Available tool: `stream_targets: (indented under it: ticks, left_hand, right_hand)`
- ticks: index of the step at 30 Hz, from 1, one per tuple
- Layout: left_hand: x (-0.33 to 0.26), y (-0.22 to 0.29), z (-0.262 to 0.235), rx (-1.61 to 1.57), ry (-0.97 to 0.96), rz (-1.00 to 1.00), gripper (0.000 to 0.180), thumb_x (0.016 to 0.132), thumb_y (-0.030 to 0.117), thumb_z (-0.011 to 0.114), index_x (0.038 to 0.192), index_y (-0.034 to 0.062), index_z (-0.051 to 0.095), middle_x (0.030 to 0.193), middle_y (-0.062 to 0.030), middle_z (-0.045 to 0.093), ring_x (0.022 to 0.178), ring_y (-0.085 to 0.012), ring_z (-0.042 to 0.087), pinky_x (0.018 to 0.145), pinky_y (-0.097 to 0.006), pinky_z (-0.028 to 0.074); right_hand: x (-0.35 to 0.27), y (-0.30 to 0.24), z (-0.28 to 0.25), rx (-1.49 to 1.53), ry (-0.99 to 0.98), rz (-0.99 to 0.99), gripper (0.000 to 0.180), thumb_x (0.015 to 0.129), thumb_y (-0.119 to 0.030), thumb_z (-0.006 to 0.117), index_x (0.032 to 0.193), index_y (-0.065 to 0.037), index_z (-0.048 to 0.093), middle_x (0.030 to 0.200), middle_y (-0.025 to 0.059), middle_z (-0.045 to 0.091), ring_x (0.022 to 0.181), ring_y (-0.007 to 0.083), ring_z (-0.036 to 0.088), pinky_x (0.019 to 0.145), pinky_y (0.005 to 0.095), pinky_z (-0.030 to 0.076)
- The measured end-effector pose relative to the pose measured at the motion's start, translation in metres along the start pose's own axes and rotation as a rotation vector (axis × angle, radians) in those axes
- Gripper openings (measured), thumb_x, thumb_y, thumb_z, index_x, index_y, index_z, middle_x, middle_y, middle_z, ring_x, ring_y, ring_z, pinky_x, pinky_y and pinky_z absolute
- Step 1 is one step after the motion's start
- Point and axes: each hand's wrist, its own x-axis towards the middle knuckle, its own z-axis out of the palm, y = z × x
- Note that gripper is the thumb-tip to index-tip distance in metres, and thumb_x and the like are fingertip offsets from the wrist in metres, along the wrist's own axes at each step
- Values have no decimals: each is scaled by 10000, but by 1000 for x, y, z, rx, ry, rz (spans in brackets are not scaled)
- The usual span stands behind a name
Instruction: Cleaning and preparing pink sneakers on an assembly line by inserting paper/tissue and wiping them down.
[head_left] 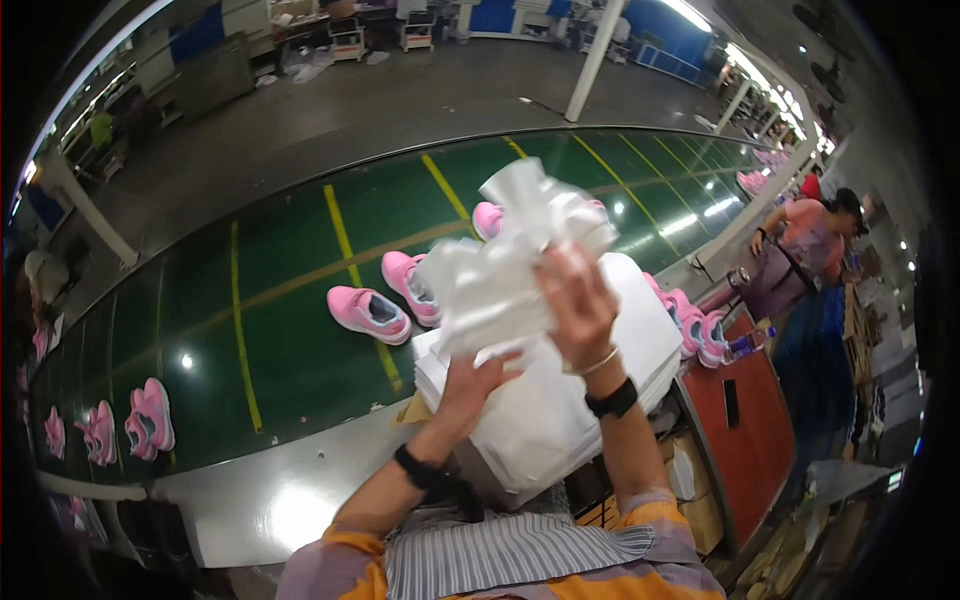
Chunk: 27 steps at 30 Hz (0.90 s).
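Crumpling a wad of thin white tissue paper, raised clear above the stack of flat white sheets for working room: right hand clamped on its side, left hand pinching underneath; pink sneakers lying beyond on the green conveyor belt.

A crumpled wad of thin white tissue paper was held up in the air, bunched and puffed, its loose folds sticking upward. It was gripped from below by the left hand and from the side by the right hand, above a flat stack of white paper sheets.
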Motion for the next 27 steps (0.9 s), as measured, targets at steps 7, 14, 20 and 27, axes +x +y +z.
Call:
stream_targets:
  ticks: [7, 14, 20, 27]
  left_hand:
    - [51, 12, -32, -126, 83, 430, 532, 893, 51, 693, 1369, 0, 461, 1295, -106, 575, 1198, -236, 579, 1011, -357, 480]
    - [5, 39, -15, 107, 171, 642, 531, 812, 44, 725, 1300, -28, 527, 1220, -105, 608, 1086, -190, 611, 931, -338, 504]
    - [7, 57, -42, 288, 196, 661, 700, 752, 93, 771, 1360, 16, 433, 1144, -83, 567, 1010, -183, 594, 872, -324, 493]
    - [45, 57, -85, 282, 505, 861, 564, 769, 18, 775, 1230, 35, 452, 1019, -52, 560, 861, -135, 586, 789, -293, 496]
  right_hand:
    - [-30, -87, 46, 1471, 159, 1281, 456, 833, -109, 735, 1244, 29, 594, 1247, 213, 632, 1158, 359, 613, 1028, 393, 447]
    - [-7, -85, 34, 369, -383, 188, 881, 811, -377, 783, 1448, 34, 333, 1371, 272, 496, 1313, 455, 447, 1112, 531, 343]
    - [-21, -94, 74, 1581, -784, 864, 850, 801, -296, 798, 1454, 27, 359, 1317, 160, 553, 1204, 263, 557, 1033, 382, 439]
    - [-11, -99, 104, 1428, -699, 800, 683, 842, -279, 770, 1382, 27, 483, 1233, 154, 629, 1126, 236, 611, 986, 353, 469]
